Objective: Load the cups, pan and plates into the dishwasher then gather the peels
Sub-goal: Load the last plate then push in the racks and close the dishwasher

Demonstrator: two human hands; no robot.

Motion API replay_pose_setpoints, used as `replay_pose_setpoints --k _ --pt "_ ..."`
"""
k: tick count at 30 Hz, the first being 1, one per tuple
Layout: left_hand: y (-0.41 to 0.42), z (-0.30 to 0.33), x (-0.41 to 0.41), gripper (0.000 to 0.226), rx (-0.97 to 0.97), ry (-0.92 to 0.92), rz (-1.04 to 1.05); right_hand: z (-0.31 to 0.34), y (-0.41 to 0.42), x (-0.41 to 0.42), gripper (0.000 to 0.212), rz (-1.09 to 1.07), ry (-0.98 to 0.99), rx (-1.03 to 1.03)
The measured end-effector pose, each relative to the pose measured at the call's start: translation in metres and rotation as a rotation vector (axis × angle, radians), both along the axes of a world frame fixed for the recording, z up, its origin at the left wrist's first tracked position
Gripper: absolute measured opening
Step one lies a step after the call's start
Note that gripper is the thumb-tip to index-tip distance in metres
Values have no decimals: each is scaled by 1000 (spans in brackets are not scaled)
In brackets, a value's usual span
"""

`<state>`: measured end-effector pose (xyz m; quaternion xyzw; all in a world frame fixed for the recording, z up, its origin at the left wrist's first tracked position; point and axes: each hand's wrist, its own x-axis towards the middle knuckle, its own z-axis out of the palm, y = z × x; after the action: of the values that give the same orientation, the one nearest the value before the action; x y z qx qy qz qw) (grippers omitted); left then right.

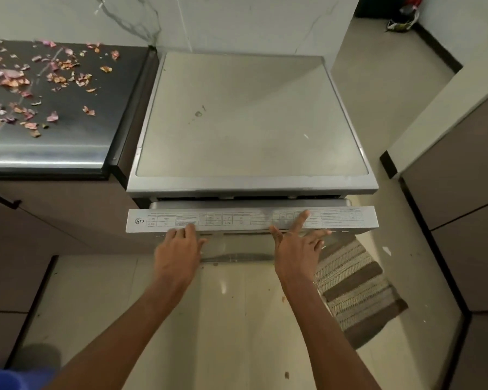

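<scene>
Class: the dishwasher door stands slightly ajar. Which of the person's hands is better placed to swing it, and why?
Left. The left hand has fingers on the door's top edge; the right hand is splayed open, only its fingertips touching it.
</scene>
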<state>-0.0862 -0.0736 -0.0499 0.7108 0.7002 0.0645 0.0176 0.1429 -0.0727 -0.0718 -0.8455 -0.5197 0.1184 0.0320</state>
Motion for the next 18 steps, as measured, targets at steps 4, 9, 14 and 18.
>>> replay_pose_setpoints --k 4,9,14,18 --pt "35 4 -6 74 260 127 -252 1 12 13 82 95 -62 -32" --pt "86 32 -3 131 186 217 -334 27 37 38 40 300 -295 103" --pt "121 26 -5 132 17 320 -457 35 66 49 72 609 -335 346" --pt "130 13 -10 125 -66 300 -476 36 96 48 97 796 -280 278"
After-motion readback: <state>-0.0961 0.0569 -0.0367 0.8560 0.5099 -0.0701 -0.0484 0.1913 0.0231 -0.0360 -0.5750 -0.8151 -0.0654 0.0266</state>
